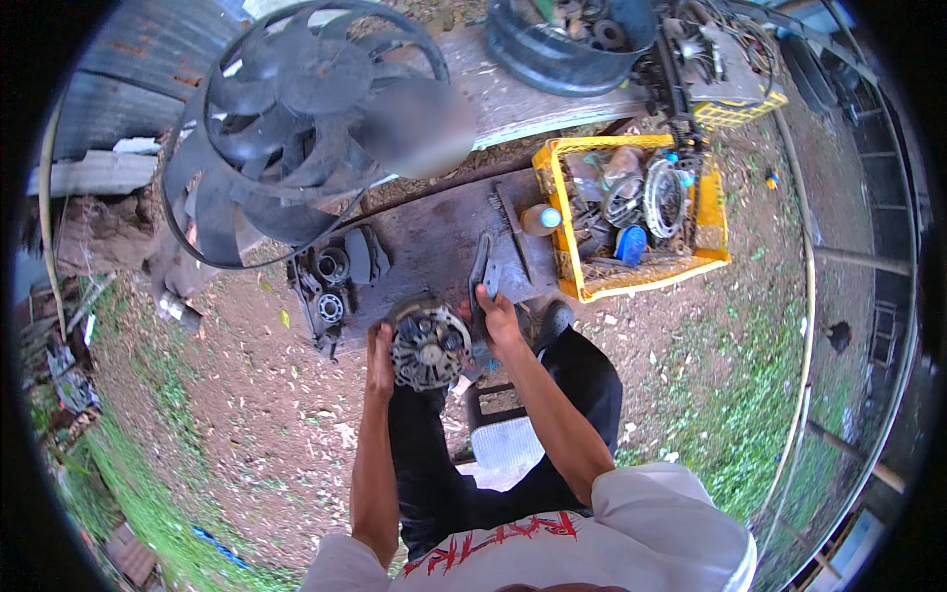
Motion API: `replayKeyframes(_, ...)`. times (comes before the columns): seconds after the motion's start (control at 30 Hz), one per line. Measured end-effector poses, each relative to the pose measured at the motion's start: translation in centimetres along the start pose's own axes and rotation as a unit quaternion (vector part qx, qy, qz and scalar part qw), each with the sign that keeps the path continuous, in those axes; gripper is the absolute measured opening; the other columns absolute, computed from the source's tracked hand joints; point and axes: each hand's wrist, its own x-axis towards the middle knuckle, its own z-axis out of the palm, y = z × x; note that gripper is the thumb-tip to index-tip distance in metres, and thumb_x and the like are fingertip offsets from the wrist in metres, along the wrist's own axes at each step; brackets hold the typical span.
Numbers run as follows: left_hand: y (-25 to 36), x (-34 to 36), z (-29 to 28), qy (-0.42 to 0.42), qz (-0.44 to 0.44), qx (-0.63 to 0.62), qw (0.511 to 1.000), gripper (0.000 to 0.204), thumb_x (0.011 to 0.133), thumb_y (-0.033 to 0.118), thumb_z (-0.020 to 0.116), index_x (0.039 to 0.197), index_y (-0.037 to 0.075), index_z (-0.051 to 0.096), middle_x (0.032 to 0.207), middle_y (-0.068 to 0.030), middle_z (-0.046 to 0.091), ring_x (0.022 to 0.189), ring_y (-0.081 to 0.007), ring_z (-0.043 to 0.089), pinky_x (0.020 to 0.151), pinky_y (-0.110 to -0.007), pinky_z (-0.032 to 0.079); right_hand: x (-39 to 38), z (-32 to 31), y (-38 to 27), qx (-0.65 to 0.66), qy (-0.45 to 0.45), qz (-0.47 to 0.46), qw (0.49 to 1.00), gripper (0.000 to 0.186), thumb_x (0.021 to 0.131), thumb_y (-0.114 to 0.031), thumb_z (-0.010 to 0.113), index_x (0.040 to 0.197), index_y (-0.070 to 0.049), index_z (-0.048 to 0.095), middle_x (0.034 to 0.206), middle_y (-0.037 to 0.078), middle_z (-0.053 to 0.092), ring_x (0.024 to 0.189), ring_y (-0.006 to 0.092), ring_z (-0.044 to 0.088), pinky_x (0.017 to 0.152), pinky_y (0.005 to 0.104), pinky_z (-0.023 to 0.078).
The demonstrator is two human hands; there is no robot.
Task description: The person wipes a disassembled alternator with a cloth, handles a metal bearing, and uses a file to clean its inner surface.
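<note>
A round, slotted metal alternator (430, 345) is between my hands, above my lap at the near edge of the low table. My left hand (380, 357) is closed against its left side, with the fingers partly hidden. My right hand (499, 322) grips a dark, long-armed metal tool (479, 264) that looks like pliers, pointing away from me. That hand is just right of the alternator; whether its fingers touch the housing is hard to see. Left of the alternator lie a ring bearing (330, 309) and a round metal part (332, 264).
A low wooden table (419, 242) carries a thin bar (514, 232) and a capped bottle (540, 219). To its right is a yellow crate (582, 286) of parts. Large black fans (316, 89) stand at the far left; a dark wheel rim (572, 74) sits on the bench behind.
</note>
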Motion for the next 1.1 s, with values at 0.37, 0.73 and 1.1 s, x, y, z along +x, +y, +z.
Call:
replayKeyframes(0.37,16.7,-19.8,14.3,-0.175,-0.079,0.082,0.978,0.069,0.090,0.050,0.058,0.133,-0.001,0.040,0.125,-0.0152,0.051,0.118,-0.0231,0.047,0.102,-0.035,0.034,-27.5,-8.8,-9.4,0.297,0.085,0.008,0.951,0.036,0.094,-0.040,0.059,0.091,-0.005,0.059,0.078,0.008,0.061,0.072,0.0233,0.061,0.081,0.0382,0.052)
replayKeyframes(0.73,16.4,-26.9,45.0,-0.331,-0.019,0.239,0.913,0.065,0.092,0.052,0.052,0.122,-0.005,0.051,0.120,-0.0155,0.056,0.114,-0.0214,0.050,0.101,-0.033,0.036,-39.3,-31.3,-25.5,0.382,0.187,-0.132,0.896,0.039,0.093,-0.048,0.057,0.091,-0.008,0.057,0.074,0.003,0.055,0.066,0.0166,0.054,0.064,0.0294,0.048)
replayKeyframes(1.1,19.2,-34.0,68.4,-0.465,0.050,0.242,0.850,0.066,0.092,0.054,0.052,0.124,-0.005,0.048,0.118,-0.0151,0.057,0.110,-0.0200,0.052,0.097,-0.032,0.040,-48.9,-44.2,-41.6,0.403,0.247,-0.301,0.828,0.033,0.093,-0.043,0.059,0.085,-0.012,0.052,0.069,-0.001,0.051,0.055,0.0128,0.045,0.053,0.0278,0.039)
